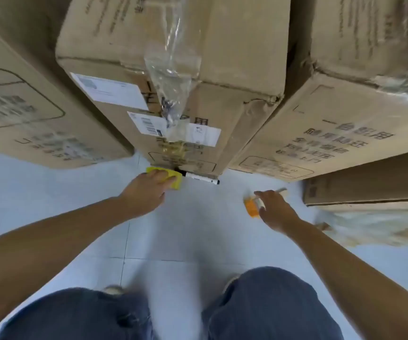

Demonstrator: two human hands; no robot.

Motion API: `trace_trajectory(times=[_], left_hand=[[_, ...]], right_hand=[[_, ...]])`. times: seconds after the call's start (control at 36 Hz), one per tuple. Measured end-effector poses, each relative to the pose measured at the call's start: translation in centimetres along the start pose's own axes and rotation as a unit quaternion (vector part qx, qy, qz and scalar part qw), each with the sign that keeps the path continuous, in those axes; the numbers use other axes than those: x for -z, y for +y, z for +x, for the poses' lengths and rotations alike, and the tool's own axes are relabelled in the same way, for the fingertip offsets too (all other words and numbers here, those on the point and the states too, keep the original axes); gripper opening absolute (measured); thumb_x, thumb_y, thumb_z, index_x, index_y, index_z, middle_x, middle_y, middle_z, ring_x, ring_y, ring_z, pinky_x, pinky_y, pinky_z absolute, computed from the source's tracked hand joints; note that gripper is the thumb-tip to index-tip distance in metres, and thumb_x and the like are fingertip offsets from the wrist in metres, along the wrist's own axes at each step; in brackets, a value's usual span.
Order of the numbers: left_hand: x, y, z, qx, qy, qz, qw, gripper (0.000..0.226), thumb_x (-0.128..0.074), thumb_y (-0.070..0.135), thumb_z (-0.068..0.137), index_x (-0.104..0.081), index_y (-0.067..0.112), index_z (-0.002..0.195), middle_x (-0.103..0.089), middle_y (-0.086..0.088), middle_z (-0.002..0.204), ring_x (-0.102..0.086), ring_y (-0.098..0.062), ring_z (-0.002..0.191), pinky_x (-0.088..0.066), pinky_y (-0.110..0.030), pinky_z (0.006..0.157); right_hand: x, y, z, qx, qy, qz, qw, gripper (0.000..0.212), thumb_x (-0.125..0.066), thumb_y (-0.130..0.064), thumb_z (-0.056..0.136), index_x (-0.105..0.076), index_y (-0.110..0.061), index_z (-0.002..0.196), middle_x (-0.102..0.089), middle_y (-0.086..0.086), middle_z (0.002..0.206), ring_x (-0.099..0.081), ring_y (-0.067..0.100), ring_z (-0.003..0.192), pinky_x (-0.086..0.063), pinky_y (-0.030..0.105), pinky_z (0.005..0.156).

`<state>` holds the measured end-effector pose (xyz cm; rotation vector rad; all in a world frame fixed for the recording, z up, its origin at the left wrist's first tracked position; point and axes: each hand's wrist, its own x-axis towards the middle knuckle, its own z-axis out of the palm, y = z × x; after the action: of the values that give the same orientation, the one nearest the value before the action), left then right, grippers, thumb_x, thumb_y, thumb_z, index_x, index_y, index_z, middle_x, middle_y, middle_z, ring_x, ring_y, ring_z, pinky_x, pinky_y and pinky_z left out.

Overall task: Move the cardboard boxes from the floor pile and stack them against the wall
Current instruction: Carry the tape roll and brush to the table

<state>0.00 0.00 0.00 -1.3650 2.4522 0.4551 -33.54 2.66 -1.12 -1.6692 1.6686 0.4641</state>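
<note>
left hand [149, 190] just below box [173, 94]

Matt, creased cardboard boxes [222, 57] with glossy clear tape [171, 69]; smooth tiled floor [185, 236].

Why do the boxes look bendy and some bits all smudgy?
In the head view, the wide-angle lens bows the cardboard boxes outward; motion blur smears the right hand and the orange thing it holds, plus the lower right edge; the left hand on the yellow block looks sharper.

Blurred Chinese print on right cardboard box [333, 133], unreadable white labels on middle box [227, 69]
</note>
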Motion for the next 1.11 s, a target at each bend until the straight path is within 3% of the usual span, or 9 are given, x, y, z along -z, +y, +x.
trace_trajectory(times=[0.14,0.31,0.39,0.47,0.64,0.72,0.83,0.94,1.11], left_hand=[[-4.1,-1.6,1.8,0.039,0.027,0.068,0.997,0.088,-0.087,0.015,0.048,-0.056,0.001,0.13,-0.058,-0.024,0.117,-0.059,-0.04,0.105,-0.054,-0.046,0.077],[-3.7,-1.3,2.8,0.074,0.035,0.058,0.995,0.065,-0.084,0.009,0.059,-0.058,-0.001,0.118,-0.061,-0.018,0.102,-0.062,-0.034,0.091,-0.051,-0.038,0.074],[-3.5,-1.0,2.7,0.125,-0.017,0.02,0.992,0.051,-0.057,0.023,0.09,-0.036,0.008,0.135,-0.05,-0.01,0.129,-0.05,-0.026,0.116,-0.037,-0.032,0.091],[-3.3,-0.7,1.1,0.166,-0.048,-0.049,0.984,0.051,-0.054,0.032,0.093,-0.033,0.01,0.134,-0.052,-0.01,0.125,-0.054,-0.026,0.108,-0.036,-0.03,0.075],[-4.1,-1.3,-3.9,0.186,-0.043,-0.175,0.966,0.045,-0.065,0.035,0.086,-0.043,0.013,0.12,-0.057,-0.007,0.115,-0.057,-0.026,0.097,-0.033,-0.028,0.067],[-4.4,-1.8,-5.9,0.197,-0.048,-0.193,0.96,0.04,-0.064,0.037,0.086,-0.043,0.016,0.114,-0.058,-0.005,0.11,-0.055,-0.021,0.089,-0.036,-0.028,0.067],[-4.6,-2.6,-7.6,0.206,-0.064,-0.188,0.958,0.041,-0.063,0.039,0.086,-0.042,0.017,0.114,-0.057,-0.002,0.11,-0.049,-0.015,0.082,-0.036,-0.026,0.066],[-5.1,-3.1,-8.1,0.214,-0.08,-0.207,0.951,0.056,-0.068,0.044,0.083,-0.038,0.019,0.124,-0.054,-0.001,0.118,-0.044,-0.014,0.087,-0.034,-0.026,0.07],[-4.6,-3.4,-8.0,0.247,-0.105,-0.3,0.915,0.058,-0.062,0.05,0.086,-0.038,0.018,0.127,-0.05,-0.002,0.108,-0.048,-0.017,0.089,-0.037,-0.027,0.072]], right_hand=[[-3.5,3.5,3.4,-0.023,0.038,-0.133,0.99,0.063,-0.045,-0.007,0.093,-0.02,-0.023,0.149,-0.016,0.004,0.157,-0.017,0.022,0.144,-0.024,0.036,0.112],[-6.4,4.9,4.5,-0.042,0.102,-0.178,0.978,0.061,-0.055,-0.001,0.085,-0.037,-0.017,0.141,-0.028,0.009,0.152,-0.029,0.026,0.14,-0.023,0.044,0.114],[-7.3,4.7,4.8,-0.004,0.163,-0.193,0.968,0.05,-0.081,0.006,0.052,-0.068,-0.007,0.099,-0.065,0.017,0.1,-0.065,0.037,0.091,-0.052,0.052,0.084],[-7.0,3.2,4.7,0.056,0.143,-0.193,0.969,0.03,-0.081,0.001,0.054,-0.065,-0.009,0.079,-0.064,0.012,0.072,-0.063,0.035,0.066,-0.053,0.045,0.073],[-5.2,-5.2,4.4,0.286,0.13,-0.084,0.946,0.028,-0.06,-0.01,0.086,-0.045,-0.015,0.109,-0.062,0.008,0.083,-0.057,0.028,0.056,-0.042,0.03,0.046],[-4.6,-9.3,6.3,0.193,0.069,-0.171,0.964,0.045,-0.036,-0.017,0.099,-0.027,-0.012,0.143,-0.06,0.006,0.091,-0.054,0.028,0.063,-0.039,0.03,0.054],[-5.8,-11.9,9.6,0.137,0.079,-0.219,0.963,0.067,-0.04,-0.012,0.098,0.001,-0.01,0.151,-0.062,0.007,0.09,-0.048,0.019,0.058,-0.032,0.027,0.048],[-7.2,-12.6,11.4,0.099,0.068,-0.242,0.963,0.063,-0.045,-0.012,0.097,-0.009,-0.005,0.149,-0.065,0.012,0.11,-0.065,0.029,0.092,-0.048,0.033,0.068],[-7.3,-12.9,10.7,0.105,0.043,-0.203,0.972,0.032,-0.042,-0.011,0.097,-0.038,-0.007,0.128,-0.063,0.01,0.108,-0.064,0.031,0.091,-0.042,0.032,0.061]])
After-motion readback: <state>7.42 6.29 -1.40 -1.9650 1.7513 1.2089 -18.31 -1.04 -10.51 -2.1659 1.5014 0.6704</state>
